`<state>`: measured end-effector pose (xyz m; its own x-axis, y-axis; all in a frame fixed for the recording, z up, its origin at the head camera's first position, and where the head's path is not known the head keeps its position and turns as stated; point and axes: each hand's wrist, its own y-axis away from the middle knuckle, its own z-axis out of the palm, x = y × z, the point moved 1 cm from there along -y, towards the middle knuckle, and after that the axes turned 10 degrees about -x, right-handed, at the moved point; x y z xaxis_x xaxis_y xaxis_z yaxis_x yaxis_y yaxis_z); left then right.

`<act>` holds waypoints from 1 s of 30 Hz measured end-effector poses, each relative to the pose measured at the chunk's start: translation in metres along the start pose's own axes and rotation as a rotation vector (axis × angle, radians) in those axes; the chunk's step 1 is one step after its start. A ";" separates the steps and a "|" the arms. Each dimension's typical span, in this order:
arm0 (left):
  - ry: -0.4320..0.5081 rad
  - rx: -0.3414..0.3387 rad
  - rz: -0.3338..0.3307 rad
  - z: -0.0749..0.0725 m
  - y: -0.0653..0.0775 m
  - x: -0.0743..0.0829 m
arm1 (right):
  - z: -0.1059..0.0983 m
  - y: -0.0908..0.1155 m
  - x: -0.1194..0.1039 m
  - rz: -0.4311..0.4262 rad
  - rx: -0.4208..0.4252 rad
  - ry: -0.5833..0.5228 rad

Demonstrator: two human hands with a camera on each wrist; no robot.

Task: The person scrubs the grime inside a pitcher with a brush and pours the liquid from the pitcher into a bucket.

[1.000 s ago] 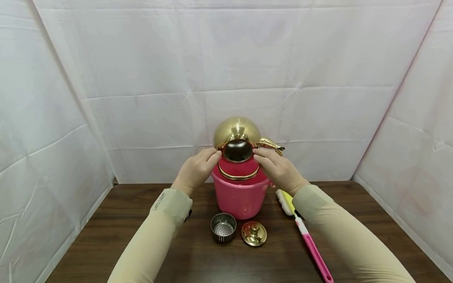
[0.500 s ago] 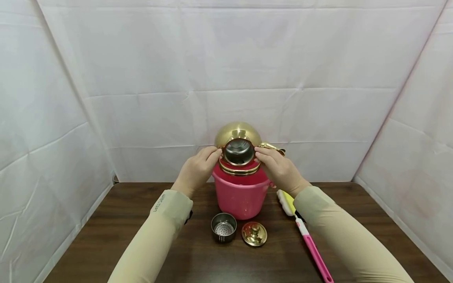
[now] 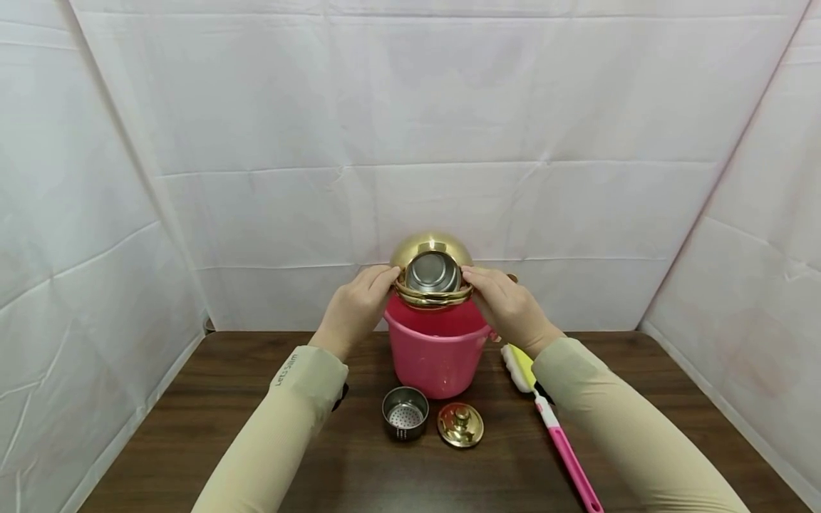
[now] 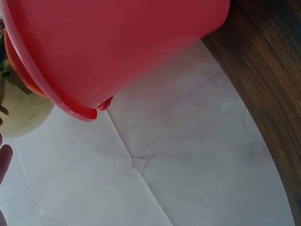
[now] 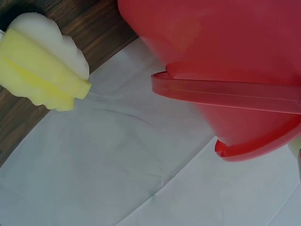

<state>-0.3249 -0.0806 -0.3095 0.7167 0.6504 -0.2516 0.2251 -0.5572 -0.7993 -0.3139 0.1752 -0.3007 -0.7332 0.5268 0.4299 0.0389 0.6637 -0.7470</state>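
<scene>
A shiny gold teapot (image 3: 431,242) is tipped over the pink bucket (image 3: 436,363), its round open mouth facing me and showing a silver inside. My left hand (image 3: 359,303) pinches it beside the mouth on the left. On the opposite side my right hand (image 3: 509,310) holds it the same way. A curved gold handle (image 3: 433,301) lies just below the mouth. Most of the spout is hidden behind my right hand. In the left wrist view, part of the teapot (image 4: 28,115) shows past the bucket's rim, with a few fingertips (image 4: 4,160) at the left edge.
On the brown wooden table (image 3: 212,427), a perforated metal strainer cup (image 3: 405,415) and a gold lid (image 3: 460,425) stand in front of the bucket. To its right lies a pink-handled sponge brush (image 3: 567,456). White cloth walls (image 3: 410,128) enclose the back and sides.
The teapot has sunk a little and turned, so more of its inside shows. Its handle has come up close under the mouth, and the spout has dropped behind my right hand.
</scene>
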 end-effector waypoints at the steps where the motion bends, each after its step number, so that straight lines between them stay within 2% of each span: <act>1: 0.010 -0.001 -0.004 0.000 0.000 0.000 | 0.000 0.000 0.000 0.001 -0.002 0.001; 9: 0.051 -0.003 -0.029 -0.001 -0.002 0.003 | -0.002 0.001 0.001 0.015 -0.019 -0.006; 24: 0.196 -0.107 -0.173 -0.002 -0.008 0.004 | -0.006 -0.006 0.004 0.129 -0.091 -0.050; 30: 0.216 -0.121 -0.191 -0.003 -0.013 0.002 | -0.005 -0.008 0.007 0.159 -0.112 -0.056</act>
<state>-0.3242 -0.0735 -0.2986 0.7745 0.6319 0.0293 0.4369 -0.5008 -0.7472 -0.3160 0.1760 -0.2896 -0.7486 0.6011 0.2798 0.2297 0.6310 -0.7410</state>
